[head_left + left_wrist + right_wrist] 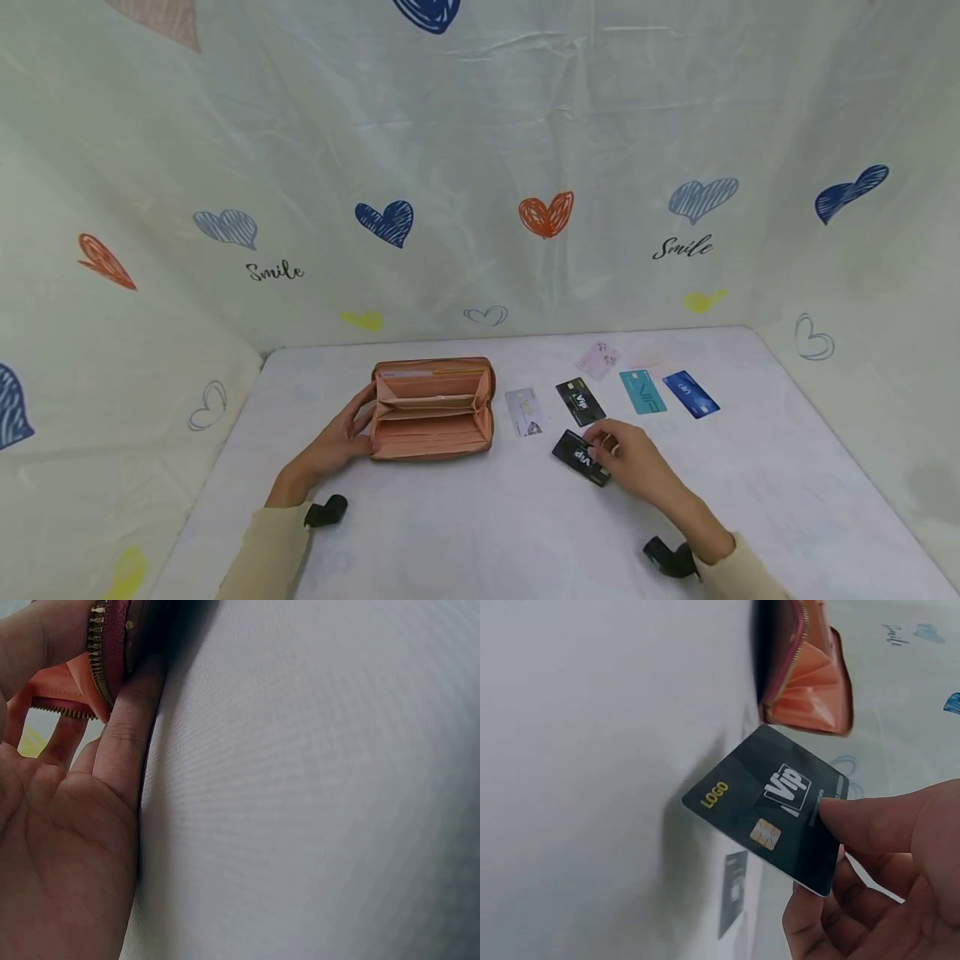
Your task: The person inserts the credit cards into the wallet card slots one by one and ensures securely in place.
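Observation:
An orange-brown zip wallet [431, 437] lies spread wide at the left of the table, its inner pockets facing up. My left hand [333, 446] grips its left side; in the left wrist view the thumb and fingers lie on either side of the brass zipper edge [96, 652]. Between thumb and fingers, my right hand [633, 462] pinches a black VIP card [742, 796] at one end. That card is tilted and raised above the table, with its gold chip and LOGO print showing. A second black VIP card [581, 402] lies just beyond it.
A pale grey card [523, 411] lies right of the wallet. Farther back are a pink patterned card [597, 360], a teal VIP card [642, 392] and a blue card [691, 394]. A heart-printed white curtain [450, 275] encloses the white table [450, 533].

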Motion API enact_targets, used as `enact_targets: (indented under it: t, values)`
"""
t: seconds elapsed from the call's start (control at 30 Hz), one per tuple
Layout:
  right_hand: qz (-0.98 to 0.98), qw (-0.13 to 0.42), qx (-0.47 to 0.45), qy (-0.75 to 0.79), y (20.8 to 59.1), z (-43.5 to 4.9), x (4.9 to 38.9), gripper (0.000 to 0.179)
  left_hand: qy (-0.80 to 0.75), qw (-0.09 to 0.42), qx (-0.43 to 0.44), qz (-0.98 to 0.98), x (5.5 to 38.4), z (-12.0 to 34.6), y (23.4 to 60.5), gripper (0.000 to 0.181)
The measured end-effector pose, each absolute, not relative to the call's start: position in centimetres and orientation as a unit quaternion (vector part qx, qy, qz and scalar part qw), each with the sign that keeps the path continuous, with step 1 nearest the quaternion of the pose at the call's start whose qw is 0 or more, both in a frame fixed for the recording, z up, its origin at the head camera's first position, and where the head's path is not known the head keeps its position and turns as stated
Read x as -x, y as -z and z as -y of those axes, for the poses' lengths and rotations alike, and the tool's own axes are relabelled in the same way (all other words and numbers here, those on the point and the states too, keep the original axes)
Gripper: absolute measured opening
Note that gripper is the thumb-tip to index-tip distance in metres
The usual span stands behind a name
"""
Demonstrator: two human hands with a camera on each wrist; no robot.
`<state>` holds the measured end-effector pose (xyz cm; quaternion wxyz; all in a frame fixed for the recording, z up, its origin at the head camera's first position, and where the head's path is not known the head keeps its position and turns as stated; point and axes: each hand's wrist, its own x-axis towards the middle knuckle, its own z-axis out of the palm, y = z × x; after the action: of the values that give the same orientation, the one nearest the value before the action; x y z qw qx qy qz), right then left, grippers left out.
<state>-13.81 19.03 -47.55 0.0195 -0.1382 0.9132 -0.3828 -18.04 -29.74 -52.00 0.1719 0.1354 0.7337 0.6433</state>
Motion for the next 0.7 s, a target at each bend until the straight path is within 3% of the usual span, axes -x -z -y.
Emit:
enact_targets:
  t: [0.7]
  values:
    - [-0.865,-0.032,0.189,0.463,43.9,-13.8,17.9,0.013,-0.65,0.174,-0.12,-0.73,18.0,29.7,52.2,0.111]
